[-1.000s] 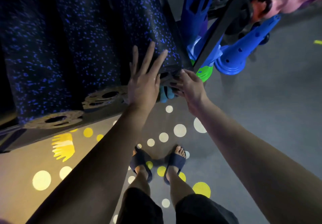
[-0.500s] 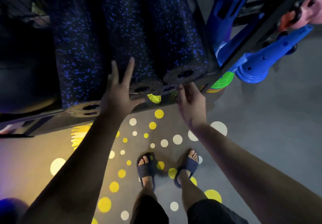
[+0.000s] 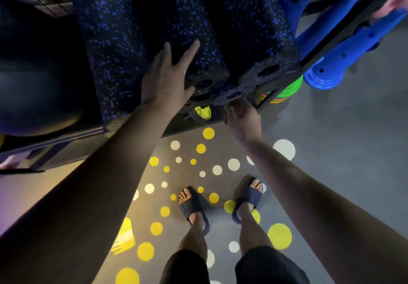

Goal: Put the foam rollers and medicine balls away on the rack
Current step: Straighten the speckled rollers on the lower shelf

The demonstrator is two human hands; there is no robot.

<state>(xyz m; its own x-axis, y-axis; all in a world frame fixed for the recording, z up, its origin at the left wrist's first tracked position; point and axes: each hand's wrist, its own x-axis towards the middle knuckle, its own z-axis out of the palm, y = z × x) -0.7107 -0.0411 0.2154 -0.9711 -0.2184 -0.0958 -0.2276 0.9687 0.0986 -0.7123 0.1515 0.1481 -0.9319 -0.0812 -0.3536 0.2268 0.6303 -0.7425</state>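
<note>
Foam rollers, long black cylinders flecked with blue point(image 3: 136, 40), lie side by side on a shelf of the black metal rack point(image 3: 320, 54), hollow-cored ends facing the person. The left hand point(image 3: 165, 80) rests flat on the middle roller point(image 3: 187, 18) near its end, fingers point(image 3: 189, 51) straight and spread, gripping nothing, while the right hand point(image 3: 242, 118) reaches up under the roller ends at the shelf edge, its fingers' hold impossible to tell. Such foam is probably light, stiff and matte enough not to slip, so a push on the end face should seat it.
</note>
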